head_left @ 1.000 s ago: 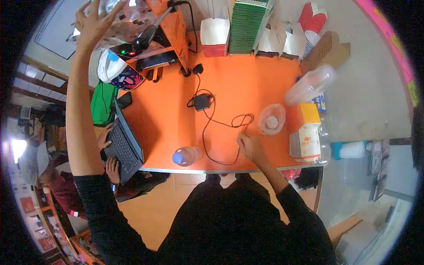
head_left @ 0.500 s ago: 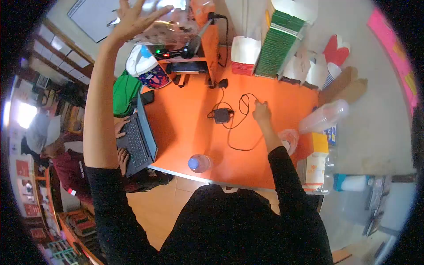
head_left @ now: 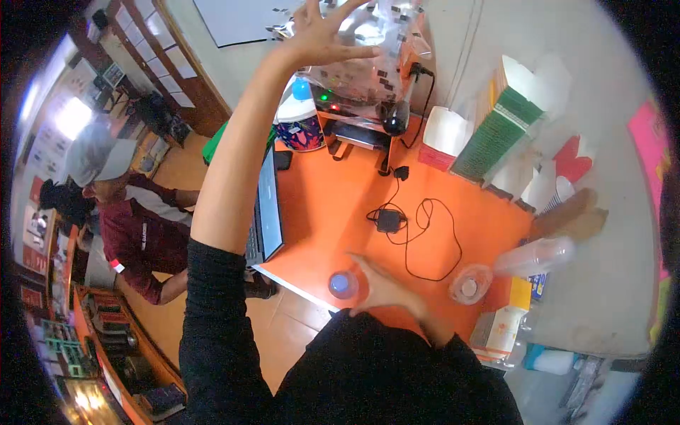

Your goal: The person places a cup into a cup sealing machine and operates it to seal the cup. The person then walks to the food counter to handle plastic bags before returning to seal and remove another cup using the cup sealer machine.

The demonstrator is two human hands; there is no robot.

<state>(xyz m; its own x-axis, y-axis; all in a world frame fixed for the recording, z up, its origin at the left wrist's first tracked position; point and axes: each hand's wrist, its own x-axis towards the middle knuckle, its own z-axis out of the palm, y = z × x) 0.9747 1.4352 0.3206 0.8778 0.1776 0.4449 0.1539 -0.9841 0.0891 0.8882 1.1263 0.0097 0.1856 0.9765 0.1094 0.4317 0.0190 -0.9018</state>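
My left hand (head_left: 322, 35) is raised at the top of the view with its fingers spread, in front of a sheet of clear plastic film (head_left: 361, 85) over the orange stand. Near the table's front edge, my right hand (head_left: 386, 289) reaches around the right side of a clear bottle with a blue cap (head_left: 342, 285). Its thumb and fingers are apart, one on each side of the bottle, which stands upright. Behind it lies a black power adapter (head_left: 388, 221) with its looped cable (head_left: 453, 234).
A laptop (head_left: 269, 212) stands at the table's left edge, with a person (head_left: 152, 234) beside it. Stacked paper food boxes (head_left: 496, 134) line the wall. At the right are a clear plastic container (head_left: 535, 257), a clear round-topped bottle (head_left: 469, 286) and a yellow-and-white box (head_left: 506, 319).
My right hand has come from beside the adapter cable to the blue-capped bottle, leaving the cable on the table. My left hand stays raised and spread. The view has turned left.
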